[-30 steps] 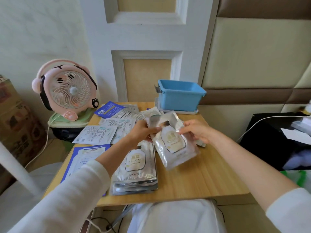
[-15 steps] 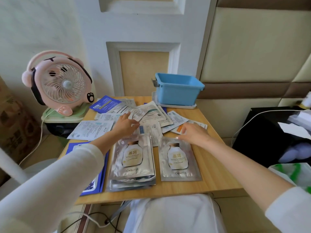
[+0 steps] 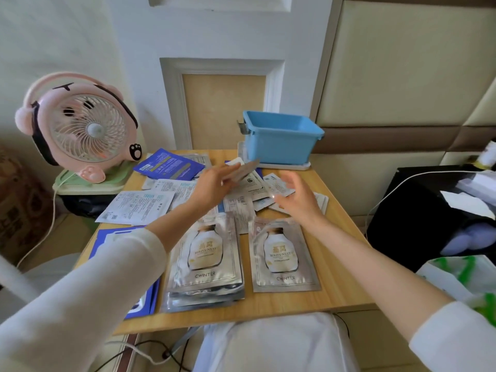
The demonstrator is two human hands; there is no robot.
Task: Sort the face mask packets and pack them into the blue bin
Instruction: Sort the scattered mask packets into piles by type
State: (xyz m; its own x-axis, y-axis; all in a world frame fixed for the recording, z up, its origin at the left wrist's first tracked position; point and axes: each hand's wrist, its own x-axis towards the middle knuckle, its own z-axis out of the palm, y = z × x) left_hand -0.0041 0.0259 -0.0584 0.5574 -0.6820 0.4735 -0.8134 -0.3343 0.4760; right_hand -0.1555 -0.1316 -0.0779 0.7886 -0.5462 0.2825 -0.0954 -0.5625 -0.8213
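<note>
A stack of silver face mask packets lies at the table's front, and a single silver packet lies to its right. My left hand holds a packet lifted above the loose white packets in the middle. My right hand hovers beside it with fingers spread, holding nothing. The blue bin stands at the back right on a white lid. A dark blue packet lies at the back left.
A pink fan stands on a green stand left of the wooden table. Blue packets lie under my left sleeve. A black box with a white cable sits on the right.
My left hand has picked a packet up off the pile of white packets. My right hand has lifted off the table and opened. The single silver packet stays where it was laid.
</note>
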